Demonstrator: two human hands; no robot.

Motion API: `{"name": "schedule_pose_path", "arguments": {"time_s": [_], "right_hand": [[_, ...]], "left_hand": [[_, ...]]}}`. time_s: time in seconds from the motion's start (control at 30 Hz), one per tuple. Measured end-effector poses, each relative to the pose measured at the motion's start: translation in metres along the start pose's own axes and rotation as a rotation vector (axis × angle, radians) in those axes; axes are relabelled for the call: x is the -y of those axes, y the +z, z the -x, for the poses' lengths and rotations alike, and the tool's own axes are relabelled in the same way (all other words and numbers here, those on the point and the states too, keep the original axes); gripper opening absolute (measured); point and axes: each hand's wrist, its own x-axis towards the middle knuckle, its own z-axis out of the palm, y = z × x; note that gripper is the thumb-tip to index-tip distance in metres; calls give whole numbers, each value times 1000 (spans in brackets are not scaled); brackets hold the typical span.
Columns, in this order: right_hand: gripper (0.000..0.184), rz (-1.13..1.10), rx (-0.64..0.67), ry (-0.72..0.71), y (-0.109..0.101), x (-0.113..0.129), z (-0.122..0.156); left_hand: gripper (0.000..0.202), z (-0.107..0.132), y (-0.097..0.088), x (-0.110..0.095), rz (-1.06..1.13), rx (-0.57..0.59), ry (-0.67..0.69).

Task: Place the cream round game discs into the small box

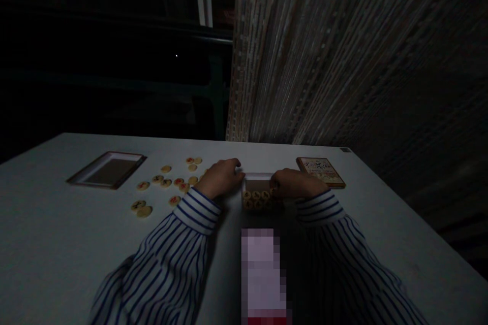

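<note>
Writing first: no brand legible. Loose discs [179, 182] carry single red or dark characters, too small and dim to read; several faces look plain. Packed discs [256, 195] have dark marks, also unreadable. Flat case [322, 171], right side of the worktop [57, 244], has a dark printed design on a pale top, text not legible. Small dark patch [345, 150] at the far right corner, maybe a label, can't read.

Small open box [259, 176] sits between the hands, straight ahead; at least two rows of packed discs fill its near part, brownish floor bare behind them. Left hand [221, 177]: fingers bent at the box's left edge. Right hand [293, 183]: fingers curled down at its right edge, hiding that end. Can't tell if either grasps the box or a disc.

Around: loose discs spread left of the left hand, some touching or overlapping; left hand and cuff may cover more. Shallow open tray [110, 171] far left. Striped sleeves [163, 264] cross the near worktop. Pixelated block [263, 269] blanks the bottom centre. String curtain [297, 51] hangs behind the far edge; dark rail [213, 39] left of it. Lighting poor.
</note>
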Motion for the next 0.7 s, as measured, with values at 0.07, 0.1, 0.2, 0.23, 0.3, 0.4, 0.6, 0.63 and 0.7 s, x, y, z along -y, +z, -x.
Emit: {"name": "schedule_pose_path", "arguments": {"time_s": [0.07,0.1,0.2,0.23,0.3,0.4,0.6,0.63,0.7], "right_hand": [[28,-2,3,1,2,-1,-1],[28,-4,2,1,2,-1,-1],[28,-5,-7,-6,5,-2,-3],[29,-4,-6,-6,5,-2,-3],[29,0,0,-2,6,-2,-4],[28,7,20,4,5,-1,-4],[31,1,7,15,6,-3,-4],[32,-3,4,21,6,-3,-4],[32,-9,2,34,6,-4,-4]], "left_hand": [[41,0,1,1,-4,2,1],[42,-1,1,2,-5,3,0],[42,-2,3,4,-3,3,0],[42,-2,4,5,-3,1,5],[42,-2,5,6,-6,-4,14],[42,-2,6,6,-10,-3,15],[44,-2,5,6,-18,11,9],[44,-2,5,6,-20,14,7],[43,-2,4,5,-21,20,0]]}}
